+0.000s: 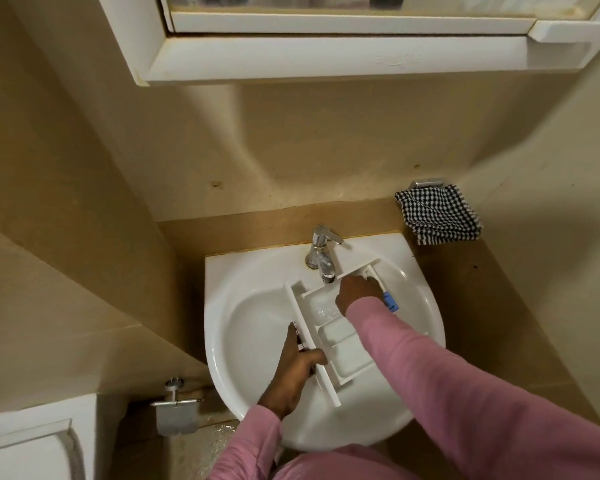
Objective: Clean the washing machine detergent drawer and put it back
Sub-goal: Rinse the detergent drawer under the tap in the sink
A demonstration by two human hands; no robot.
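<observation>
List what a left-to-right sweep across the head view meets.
Toilet-roll holder, left hand, right hand, blue-handled brush, checked cloth. The detergent drawer spans both hands, so it is left out.

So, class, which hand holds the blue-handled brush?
The right hand, at the drawer's far end by the tap; the left hand grips only the drawer's front panel.
</observation>
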